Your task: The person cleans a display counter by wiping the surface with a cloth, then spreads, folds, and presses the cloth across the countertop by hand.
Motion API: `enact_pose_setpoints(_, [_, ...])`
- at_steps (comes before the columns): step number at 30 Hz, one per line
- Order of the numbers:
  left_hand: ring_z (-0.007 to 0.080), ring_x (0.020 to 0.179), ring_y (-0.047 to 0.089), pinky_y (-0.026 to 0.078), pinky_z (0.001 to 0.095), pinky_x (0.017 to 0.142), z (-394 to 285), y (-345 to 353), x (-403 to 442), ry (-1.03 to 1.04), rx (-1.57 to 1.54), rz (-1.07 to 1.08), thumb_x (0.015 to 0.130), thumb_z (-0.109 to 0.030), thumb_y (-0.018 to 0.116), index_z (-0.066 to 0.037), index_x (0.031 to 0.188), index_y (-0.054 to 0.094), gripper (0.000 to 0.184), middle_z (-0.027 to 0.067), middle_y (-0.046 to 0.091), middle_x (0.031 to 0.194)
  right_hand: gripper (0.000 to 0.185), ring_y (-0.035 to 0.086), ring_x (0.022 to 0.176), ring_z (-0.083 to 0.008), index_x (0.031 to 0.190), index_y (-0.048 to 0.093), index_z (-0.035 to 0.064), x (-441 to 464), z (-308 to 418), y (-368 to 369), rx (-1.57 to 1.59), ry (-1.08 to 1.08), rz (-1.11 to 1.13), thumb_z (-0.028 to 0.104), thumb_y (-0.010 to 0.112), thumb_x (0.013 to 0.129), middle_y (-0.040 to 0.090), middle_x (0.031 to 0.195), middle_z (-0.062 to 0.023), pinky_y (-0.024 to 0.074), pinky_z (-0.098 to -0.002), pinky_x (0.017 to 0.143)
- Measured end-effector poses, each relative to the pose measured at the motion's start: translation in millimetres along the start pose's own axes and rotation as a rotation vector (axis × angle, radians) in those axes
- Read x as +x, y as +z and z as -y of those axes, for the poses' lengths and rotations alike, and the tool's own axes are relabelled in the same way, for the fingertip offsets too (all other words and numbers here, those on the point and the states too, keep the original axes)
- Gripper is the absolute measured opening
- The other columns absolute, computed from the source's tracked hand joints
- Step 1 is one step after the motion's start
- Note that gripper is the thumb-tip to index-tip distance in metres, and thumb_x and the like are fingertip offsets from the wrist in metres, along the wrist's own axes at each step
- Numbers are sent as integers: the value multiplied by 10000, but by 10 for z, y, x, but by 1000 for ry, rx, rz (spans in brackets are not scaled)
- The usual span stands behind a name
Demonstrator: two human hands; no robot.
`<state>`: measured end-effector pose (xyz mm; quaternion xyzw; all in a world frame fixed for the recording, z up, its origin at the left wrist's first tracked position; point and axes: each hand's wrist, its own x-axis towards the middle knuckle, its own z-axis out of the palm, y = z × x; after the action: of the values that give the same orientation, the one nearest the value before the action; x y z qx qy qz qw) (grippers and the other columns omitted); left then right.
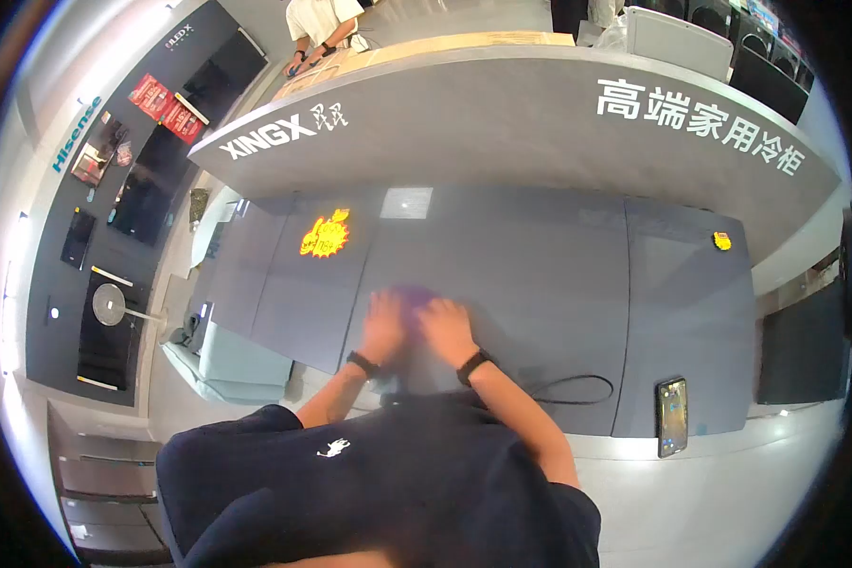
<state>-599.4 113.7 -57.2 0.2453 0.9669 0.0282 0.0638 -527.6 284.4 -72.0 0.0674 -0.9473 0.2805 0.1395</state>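
Note:
A blurred purple cloth [415, 301] lies on the dark grey freezer top [511, 275], near its front edge. My left hand [383, 327] is at the cloth's left side, its fingers closed at the cloth's edge. On the other side, my right hand [448, 329] presses its bent fingers onto the cloth. Blur hides the exact grip of both hands. Each wrist wears a black band. To the right of my right forearm, a black cord loop [577, 386] rests on the freezer top.
A phone [672, 417] overhangs the front edge at right. Yellow price tags [327, 235] sit on the lids. Behind rises a grey display wall [502, 123] with white lettering, and a person [324, 28] stands beyond it. A light blue chair [232, 360] is at left.

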Motion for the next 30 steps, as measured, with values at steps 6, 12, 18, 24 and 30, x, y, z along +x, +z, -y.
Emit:
enact_pose_setpoints(6, [460,1466,193,308,649,1093,117,188,78,-47,45,51,852,-254,594,-44,1458,377,677,242,248,1576,327,558,1127,-281,1183,658,186,-7,-7,8,43,21,14,227,656,859,620,1173,-69,454,-474,883])
enact_pose_setpoints(12, [498,1448,212,305,666,1086,-229,-16,-253,54,-19,78,782,-112,591,-23,1457,381,712,276,238,1566,387,558,1118,-288,1243,638,188,-268,29,-69,-34,99,-12,226,669,860,615,1183,-81,458,-470,898])
enact_pose_setpoints(18, [503,1461,160,276,705,1078,-152,-52,-117,305,-55,90,767,-109,635,-17,1440,403,717,278,209,1571,415,555,1106,-309,1268,611,161,-597,303,-99,-167,275,-43,236,673,865,596,1174,-108,484,-450,862])
enact_pose_setpoints(24, [486,1401,313,333,641,1027,-86,98,-130,605,-21,-67,824,-225,620,-24,1350,511,573,278,356,1500,433,565,1084,-334,1281,595,144,-745,797,-71,-321,563,-2,227,672,863,581,1180,-137,497,-462,851])
enact_pose_setpoints(30, [449,1399,340,365,575,1031,-182,150,-444,696,15,-119,838,-192,601,-36,1337,545,525,254,377,1501,411,575,1059,-363,1282,586,121,-919,1122,-6,-366,712,-23,183,637,879,589,1157,-163,509,-464,842])
